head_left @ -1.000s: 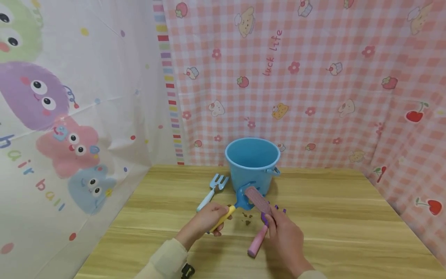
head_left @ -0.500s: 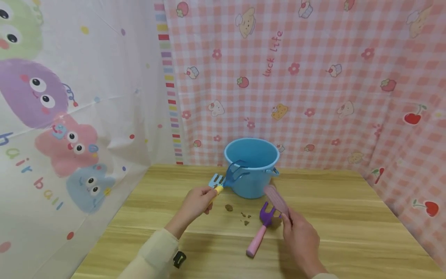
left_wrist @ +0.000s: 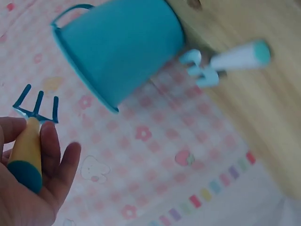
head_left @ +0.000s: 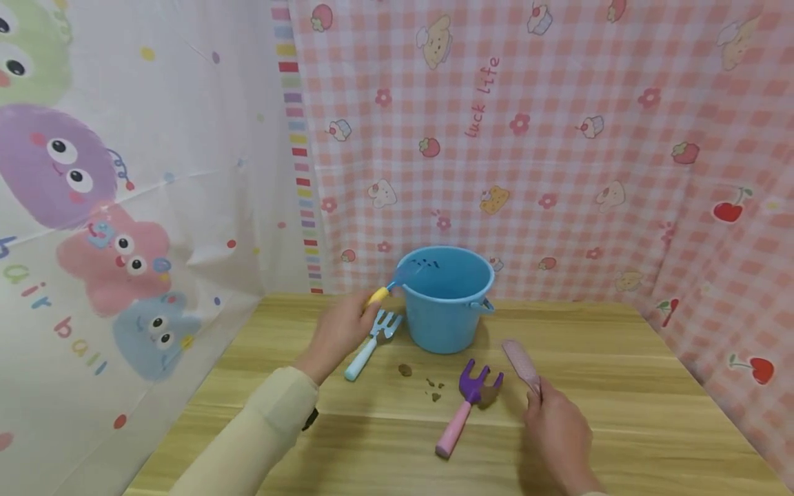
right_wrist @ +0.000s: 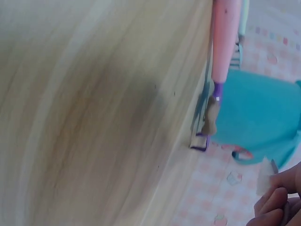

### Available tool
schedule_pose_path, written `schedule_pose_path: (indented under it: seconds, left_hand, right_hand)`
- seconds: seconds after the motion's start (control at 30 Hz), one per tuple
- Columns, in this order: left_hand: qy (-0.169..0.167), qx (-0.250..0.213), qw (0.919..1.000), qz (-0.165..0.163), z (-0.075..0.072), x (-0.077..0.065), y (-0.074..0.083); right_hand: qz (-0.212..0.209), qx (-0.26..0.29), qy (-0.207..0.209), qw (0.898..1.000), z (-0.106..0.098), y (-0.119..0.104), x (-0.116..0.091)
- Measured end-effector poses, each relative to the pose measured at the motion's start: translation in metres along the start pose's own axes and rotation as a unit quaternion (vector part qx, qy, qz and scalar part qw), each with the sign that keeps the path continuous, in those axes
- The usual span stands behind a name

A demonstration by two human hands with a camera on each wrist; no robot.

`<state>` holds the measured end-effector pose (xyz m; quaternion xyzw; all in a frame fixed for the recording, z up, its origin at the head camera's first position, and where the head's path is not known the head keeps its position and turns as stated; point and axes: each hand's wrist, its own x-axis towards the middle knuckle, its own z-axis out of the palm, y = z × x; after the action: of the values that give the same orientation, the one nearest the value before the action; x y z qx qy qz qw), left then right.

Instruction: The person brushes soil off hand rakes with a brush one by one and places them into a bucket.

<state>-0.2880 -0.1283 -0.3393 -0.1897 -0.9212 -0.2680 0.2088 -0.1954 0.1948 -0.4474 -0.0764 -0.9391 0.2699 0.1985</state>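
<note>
Compared with half a second ago, the left hand (head_left: 338, 331) is higher, bringing the three-pronged blue rake with a yellow handle (left_wrist: 29, 137) from the front of the light-blue plastic bucket (head_left: 442, 324) to above its left rim. Meanwhile the right hand (head_left: 561, 424) is farther right, holding the flat, textured mauve strip (head_left: 521, 363) well apart from the bucket. Standing where they did on the wood-grain tabletop (head_left: 595, 358) are the upright bucket, the pale-blue fork (head_left: 366, 353) to its left and the purple-headed fork with a pink handle (head_left: 460, 419) in front.

Left thumb and forefinger pinch the yellow handle, the other fingers loose; right fingers grip the strip's near end. Whether the rake touches the rim is unclear.

Putting the rake into the bucket looks like the step in hand. Next likely calls for lowering its head inside, then letting go of the handle; both forks and the brown crumbs (head_left: 436, 397) are still outside.
</note>
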Motion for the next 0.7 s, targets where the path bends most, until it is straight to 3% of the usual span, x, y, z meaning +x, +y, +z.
schedule_pose_path:
  seconds: [0.17, 0.37, 0.57, 0.7]
  left_hand:
    - [0.02, 0.121, 0.9902, 0.066, 0.001, 0.024, 0.0]
    - [0.007, 0.216, 0.9712, 0.1, 0.006, 0.05, 0.008]
    - [-0.026, 0.285, 0.9533, 0.096, 0.019, 0.073, 0.017]
    - [-0.037, 0.297, 0.9497, 0.091, 0.029, 0.084, 0.022]
  right_hand:
    - [0.023, -0.012, -0.021, 0.999, -0.009, 0.014, 0.002]
    - [0.047, -0.028, -0.04, 0.998, -0.016, 0.028, 0.004]
    - [0.057, -0.036, -0.062, 0.996, -0.02, 0.038, 0.004]
    - [0.069, -0.036, -0.085, 0.993, -0.022, 0.04, 0.004]
